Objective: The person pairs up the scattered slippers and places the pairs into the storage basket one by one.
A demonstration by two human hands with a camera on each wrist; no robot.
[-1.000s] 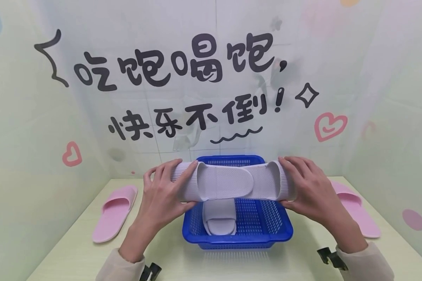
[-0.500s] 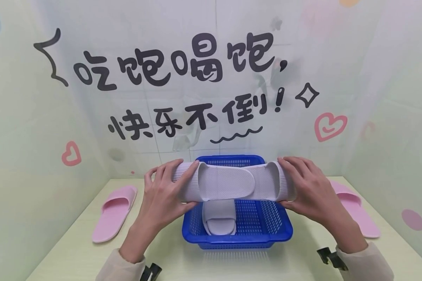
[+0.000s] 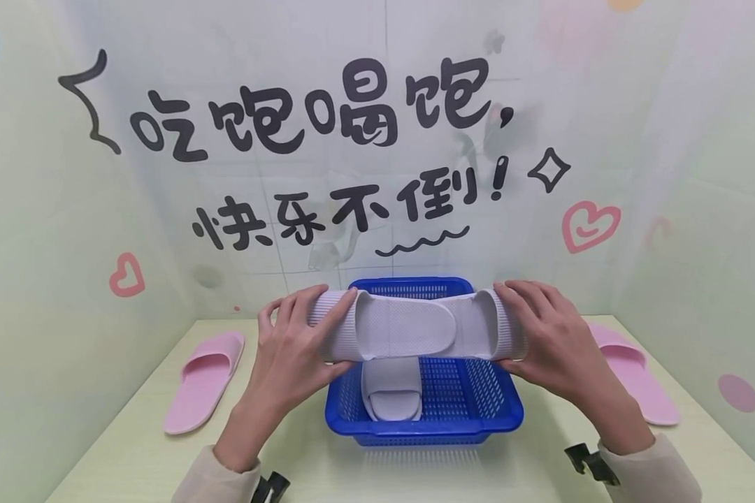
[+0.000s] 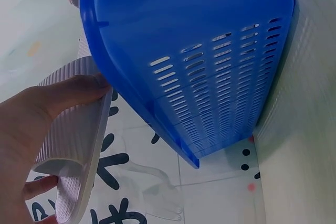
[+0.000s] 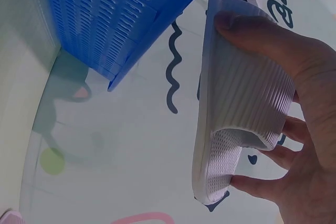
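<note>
Above a blue plastic basket (image 3: 424, 427), two pale lilac slippers are held up crosswise, heels overlapping in the middle. My left hand (image 3: 292, 342) grips the left slipper (image 3: 409, 325) around its ribbed strap, thumb below and fingers above. By its strap, the right slipper (image 3: 475, 325) is held in my right hand (image 3: 556, 342); its heel end is hidden behind the left one. Each wrist view shows a thumb pressed on a strap, on the left slipper (image 4: 73, 121) and the right slipper (image 5: 247, 77). Inside the basket lies more pale lilac footwear (image 3: 393, 381), on the left side.
A pink slipper (image 3: 204, 384) lies on the table (image 3: 126, 454) at the left. Another pink slipper (image 3: 638, 384) is at the right, partly covered by my right arm. Behind the basket stands a pale wall (image 3: 415, 237) with black lettering.
My right hand and its slipper have shifted very slightly to the left. Both hands keep their grip, and the basket and pink slippers stay in place.
</note>
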